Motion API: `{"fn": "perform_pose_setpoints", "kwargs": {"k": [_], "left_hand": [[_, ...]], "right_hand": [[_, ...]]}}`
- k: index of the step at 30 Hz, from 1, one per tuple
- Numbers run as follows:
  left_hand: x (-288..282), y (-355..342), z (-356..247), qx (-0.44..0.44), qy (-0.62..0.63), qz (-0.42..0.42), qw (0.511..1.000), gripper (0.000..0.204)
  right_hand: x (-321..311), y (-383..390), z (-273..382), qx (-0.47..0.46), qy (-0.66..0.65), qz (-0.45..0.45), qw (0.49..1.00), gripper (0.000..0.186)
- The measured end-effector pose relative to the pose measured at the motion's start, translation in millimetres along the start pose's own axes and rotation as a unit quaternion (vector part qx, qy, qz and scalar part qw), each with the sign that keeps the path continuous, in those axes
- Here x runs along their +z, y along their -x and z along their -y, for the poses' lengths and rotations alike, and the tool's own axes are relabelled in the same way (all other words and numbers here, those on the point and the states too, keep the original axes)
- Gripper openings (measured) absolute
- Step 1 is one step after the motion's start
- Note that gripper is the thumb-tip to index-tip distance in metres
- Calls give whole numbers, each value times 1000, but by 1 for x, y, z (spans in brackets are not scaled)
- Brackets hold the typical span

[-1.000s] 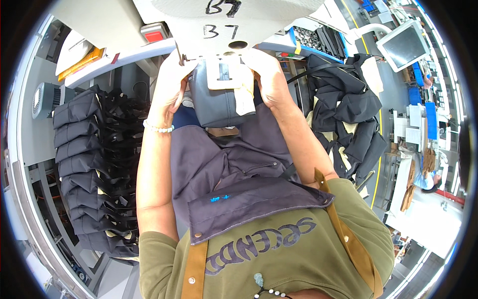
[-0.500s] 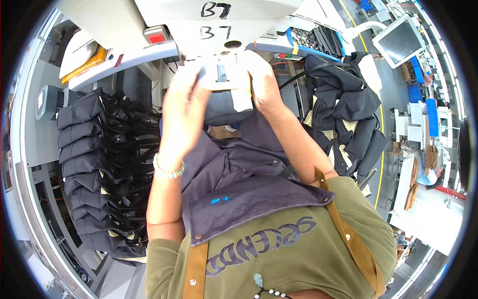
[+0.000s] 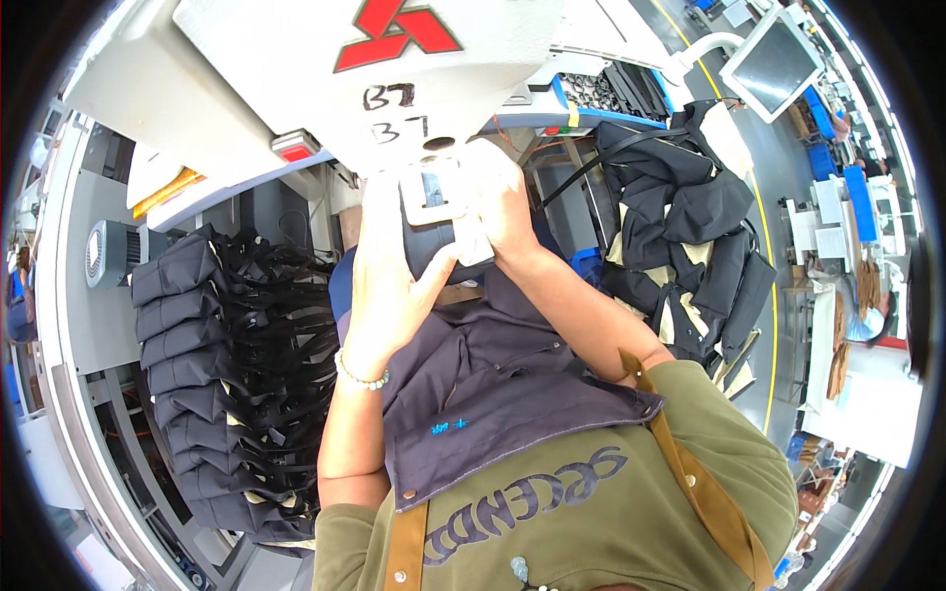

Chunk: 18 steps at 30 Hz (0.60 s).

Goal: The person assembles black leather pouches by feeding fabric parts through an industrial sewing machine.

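Draping from our lap, dark grey garment (image 3: 512,394) ran up to sewing machine (image 3: 325,98), upper edge under small clamp plate (image 3: 431,192). We saw stitched seams, blue marks near lower hem. Left hand (image 3: 389,286) lay flat, thumb pinching fabric beside plate; right hand (image 3: 503,212) curled over edge, fingers pressed onto cloth. Best, we judged: keep cloth taut, fingertips away from plate. Farther left, stacked dark pieces (image 3: 197,364); right, dark heap (image 3: 690,236).
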<state>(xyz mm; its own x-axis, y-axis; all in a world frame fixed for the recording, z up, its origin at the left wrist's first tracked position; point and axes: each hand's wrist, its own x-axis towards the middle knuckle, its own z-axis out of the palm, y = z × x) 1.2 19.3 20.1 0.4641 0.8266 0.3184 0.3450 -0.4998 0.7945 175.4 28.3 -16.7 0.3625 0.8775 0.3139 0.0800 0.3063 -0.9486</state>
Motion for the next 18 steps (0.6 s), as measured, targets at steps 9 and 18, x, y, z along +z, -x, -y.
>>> {"fn": "perform_pose_setpoints", "kwargs": {"k": [9, 18], "left_hand": [[-1, 1, 11, 31, -12, -6, 999, 89], [-7, -4, -1, 11, -51, 17, 998, 88]], "right_hand": [[10, 2, 21, 136, -187, -40, 972, 16], [5, 1, 10, 119, -213, -29, 969, 16]]}}
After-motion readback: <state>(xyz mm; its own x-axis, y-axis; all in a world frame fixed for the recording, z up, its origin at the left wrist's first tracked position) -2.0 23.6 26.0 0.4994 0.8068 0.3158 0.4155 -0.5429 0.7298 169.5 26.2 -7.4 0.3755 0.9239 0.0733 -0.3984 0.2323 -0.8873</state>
